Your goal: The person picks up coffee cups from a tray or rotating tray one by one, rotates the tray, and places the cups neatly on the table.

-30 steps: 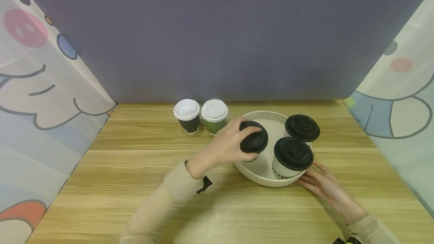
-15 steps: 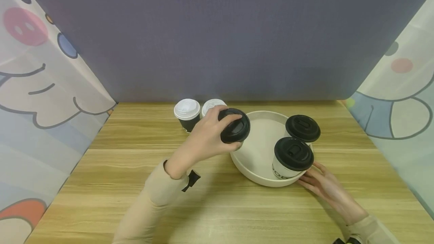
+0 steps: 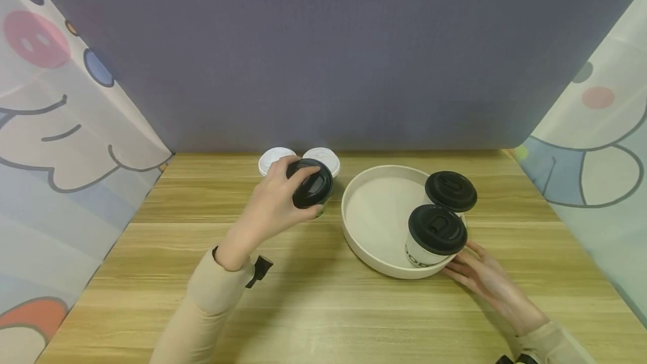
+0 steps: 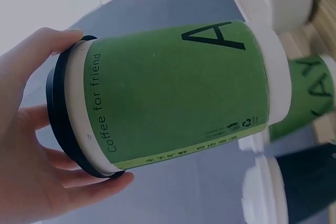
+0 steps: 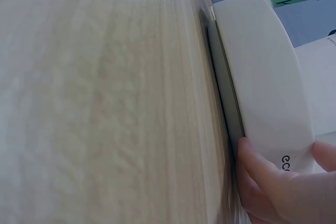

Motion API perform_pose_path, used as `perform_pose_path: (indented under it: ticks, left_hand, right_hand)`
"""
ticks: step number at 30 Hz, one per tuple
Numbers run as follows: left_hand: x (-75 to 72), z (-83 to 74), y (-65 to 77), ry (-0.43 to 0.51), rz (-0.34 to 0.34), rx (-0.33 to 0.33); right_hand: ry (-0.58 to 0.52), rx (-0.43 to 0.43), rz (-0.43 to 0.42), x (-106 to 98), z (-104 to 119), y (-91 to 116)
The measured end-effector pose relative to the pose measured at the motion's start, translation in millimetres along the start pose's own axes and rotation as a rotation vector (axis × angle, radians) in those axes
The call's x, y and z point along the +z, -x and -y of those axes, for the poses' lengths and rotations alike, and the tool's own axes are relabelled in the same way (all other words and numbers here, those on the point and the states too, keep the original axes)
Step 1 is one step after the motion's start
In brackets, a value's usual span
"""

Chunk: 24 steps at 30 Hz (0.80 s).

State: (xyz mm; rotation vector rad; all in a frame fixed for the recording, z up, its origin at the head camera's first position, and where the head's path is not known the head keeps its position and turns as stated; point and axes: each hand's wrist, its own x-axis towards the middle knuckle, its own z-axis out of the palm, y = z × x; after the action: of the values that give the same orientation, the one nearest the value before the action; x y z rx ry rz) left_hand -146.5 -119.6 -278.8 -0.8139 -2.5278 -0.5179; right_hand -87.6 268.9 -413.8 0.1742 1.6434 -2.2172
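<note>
My left hand (image 3: 268, 201) grips a green paper coffee cup (image 4: 178, 90) by its black lid (image 3: 310, 184), with fingers and thumb spread round the lid's edge. It is left of the round cream tray (image 3: 371, 260), in front of two white-lidded cups. In the left wrist view the cup's white base points toward the other green cup (image 4: 302, 95). My right hand (image 3: 487, 282) holds the tray's near right side, fingers along the lower edge and thumb up at the rim, as the right wrist view shows. Two white cups with black lids, the front cup (image 3: 422, 254) and the rear cup (image 3: 450, 191), stand in the tray.
Behind my left hand a white lid (image 3: 275, 159) tops a dark cup (image 4: 310, 182), close beside the other white-lidded cup. A grey panel (image 3: 343, 60) rises at the wooden table's (image 3: 354, 319) back edge. Cartoon-printed curtains (image 3: 40, 128) hang on both sides.
My left hand has lifted the black-lidded green cup out of the tray and carried it left, in front of the white-lidded cups. The right hand and tray have stayed put.
</note>
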Motion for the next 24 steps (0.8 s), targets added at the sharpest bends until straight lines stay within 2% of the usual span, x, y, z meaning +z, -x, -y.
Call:
perform_pose_path:
  ticks: [5, 13, 24]
  left_hand:
    - [1.2, 13.6, 8.5, -0.015, 0.018, -0.062]
    - [7.1, 32.9, 20.7, -0.020, 0.020, -0.091]
    - [12.9, 53.6, 33.3, 0.009, 0.073, -0.199]
  right_hand:
    - [-0.012, -0.012, 0.023, -2.5, -1.6, -0.7]
    - [-0.020, -0.002, -0.008, 3.1, 2.2, 1.2]
    - [-0.010, 0.007, -0.016, 4.9, 3.4, 1.9]
